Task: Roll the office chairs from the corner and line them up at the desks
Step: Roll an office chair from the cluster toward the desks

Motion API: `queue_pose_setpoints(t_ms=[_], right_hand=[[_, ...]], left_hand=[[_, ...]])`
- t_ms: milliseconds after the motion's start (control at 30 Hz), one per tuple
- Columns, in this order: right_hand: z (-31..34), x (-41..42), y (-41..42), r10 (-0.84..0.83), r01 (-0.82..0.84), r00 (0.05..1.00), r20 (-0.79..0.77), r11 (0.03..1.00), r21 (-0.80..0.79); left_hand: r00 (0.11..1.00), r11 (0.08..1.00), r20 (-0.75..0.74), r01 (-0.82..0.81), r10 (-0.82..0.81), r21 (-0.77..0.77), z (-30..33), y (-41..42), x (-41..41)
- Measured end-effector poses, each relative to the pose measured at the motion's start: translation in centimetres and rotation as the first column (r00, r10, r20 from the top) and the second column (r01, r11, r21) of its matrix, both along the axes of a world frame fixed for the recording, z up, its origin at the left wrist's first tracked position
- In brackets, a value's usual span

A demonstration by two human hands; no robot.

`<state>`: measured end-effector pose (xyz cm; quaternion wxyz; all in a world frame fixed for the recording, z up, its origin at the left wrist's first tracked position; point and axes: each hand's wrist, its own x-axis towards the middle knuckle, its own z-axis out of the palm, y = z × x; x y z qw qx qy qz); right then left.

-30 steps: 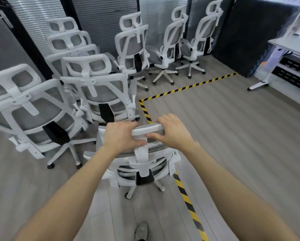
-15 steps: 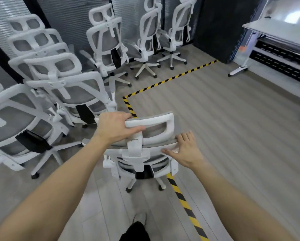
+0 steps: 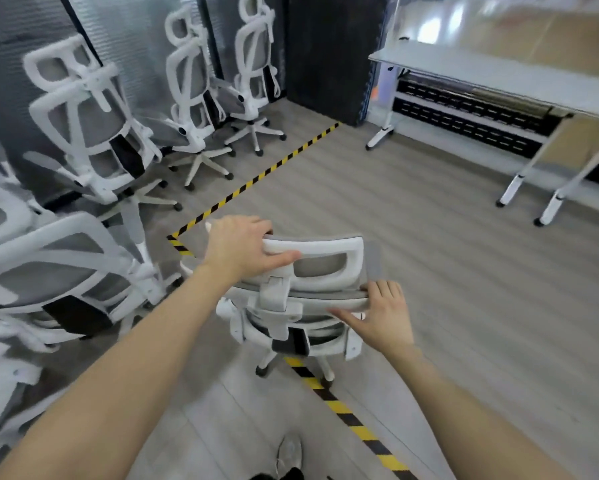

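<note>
Head view: chair (image 3: 301,306) now turned toward desk (image 3: 492,76), sitting on striped tape (image 3: 346,415). Left hand (image 3: 242,251) grips headrest (image 3: 320,259). Right hand (image 3: 383,315) moved down, fingers flat on chair back edge. Other chairs (image 3: 93,129) stay behind tape. Rolling started.

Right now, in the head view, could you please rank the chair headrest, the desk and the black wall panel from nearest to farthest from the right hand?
From the right hand:
1. Chair headrest, just above-left.
2. Desk, far right.
3. Black wall panel, back corner.
</note>
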<state>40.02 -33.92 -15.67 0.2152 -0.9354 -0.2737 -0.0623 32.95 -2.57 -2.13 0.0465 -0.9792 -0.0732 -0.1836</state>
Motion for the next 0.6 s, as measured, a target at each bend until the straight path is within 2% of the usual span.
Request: queue_pose_setpoints(t_ms=[233,433,600], right_hand=[[0.0,7.4,0.2,-0.190,0.188,0.979,-0.073,0.982,-0.029],[0.1,14.2,-0.5,-0.304,0.295,0.947,-0.103,0.951,-0.093],[-2.0,20.7,-2.7,-0.394,0.391,0.917,0.058,0.919,0.057]], left_hand=[[0.964,0.965,-0.024,0.264,-0.264,-0.012,-0.2,-2.0,9.6],[0.943,0.938,-0.013,0.329,-0.332,-0.107,-1.8,-4.2,21.3],[0.916,0.911,-0.035,0.391,-0.399,-0.132,-1.9,-6.2,31.7]])
